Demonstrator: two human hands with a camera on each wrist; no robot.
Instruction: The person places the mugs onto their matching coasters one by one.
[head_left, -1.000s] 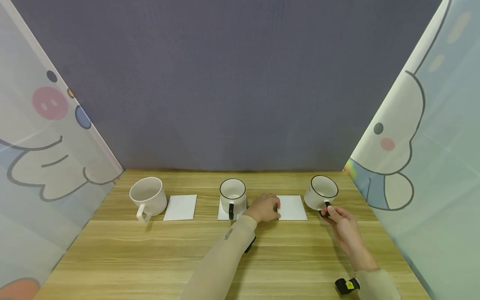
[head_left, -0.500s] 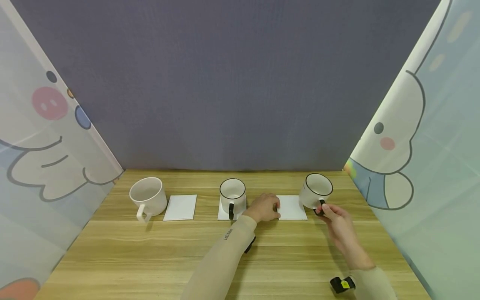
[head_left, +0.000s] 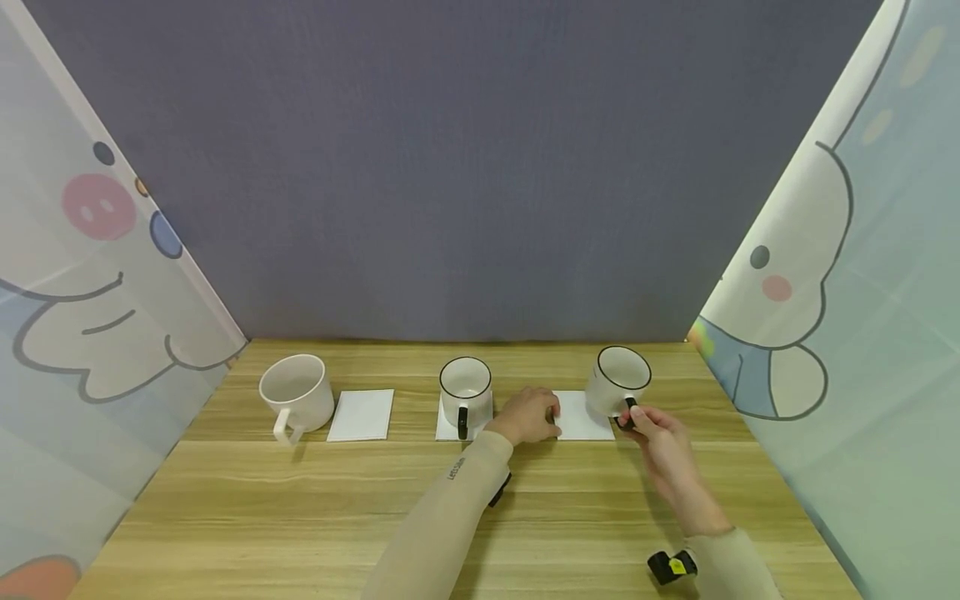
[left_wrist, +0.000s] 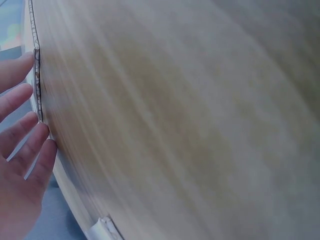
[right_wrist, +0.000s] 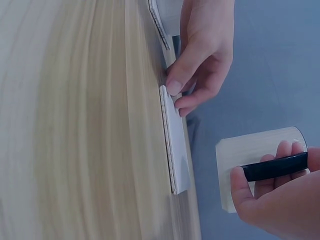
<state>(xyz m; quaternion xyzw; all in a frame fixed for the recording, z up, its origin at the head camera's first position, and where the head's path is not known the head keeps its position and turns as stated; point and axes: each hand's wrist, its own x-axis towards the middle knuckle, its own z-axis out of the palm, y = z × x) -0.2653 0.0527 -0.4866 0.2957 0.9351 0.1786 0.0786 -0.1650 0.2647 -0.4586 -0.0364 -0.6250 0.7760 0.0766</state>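
Note:
My right hand (head_left: 666,450) pinches the black handle (right_wrist: 275,167) of a white mug with a dark rim (head_left: 611,398). In the right wrist view the mug hangs upright a little above the table, beside a white square coaster (head_left: 572,417). From the head view it overlaps that coaster's right part. My left hand (head_left: 525,414) rests at the coaster's left edge; in the left wrist view its fingers (left_wrist: 44,160) are fairly straight and spread, with tips at the edge. Left of this hand, a similar black-handled mug (head_left: 453,408) stands on another coaster (head_left: 446,434).
Farther left lies a bare white coaster (head_left: 361,415), with an all-white mug (head_left: 307,408) standing left of it on the wooden table (head_left: 300,517). A dark grey panel (head_left: 465,167) closes off the back, and printed curtains (head_left: 877,400) flank both sides.
My right hand has carried the mug leftward, from beside the right coaster to over its right part. My left hand has stayed at the coaster's left edge.

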